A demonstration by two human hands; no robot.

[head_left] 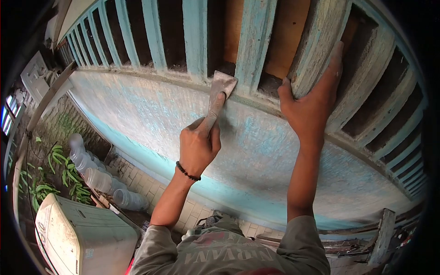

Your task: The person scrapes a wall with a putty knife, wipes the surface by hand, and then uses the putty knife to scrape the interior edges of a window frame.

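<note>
My left hand (200, 140) is closed on a putty knife (223, 81), with the index finger pressed along its flat blade. The blade's wide end points up and meets the ledge (183, 78) at the foot of the slats. Over to the right, my right hand (310, 105) grips a worn wooden slat (321, 46), thumb on its left side and fingers along its right. Blue paint is mostly gone from that slat, while the slats to the left (195, 36) keep theirs. Below the ledge, the wall (160, 110) shows patchy grey and blue paint.
A whitish cabinet-like box (101, 229) stands at lower left. Beside it are several cloudy plastic jars (98, 178) and green plants (41, 188). Tiled floor (192, 208) runs along the wall. Old wooden pieces (382, 233) lie at lower right.
</note>
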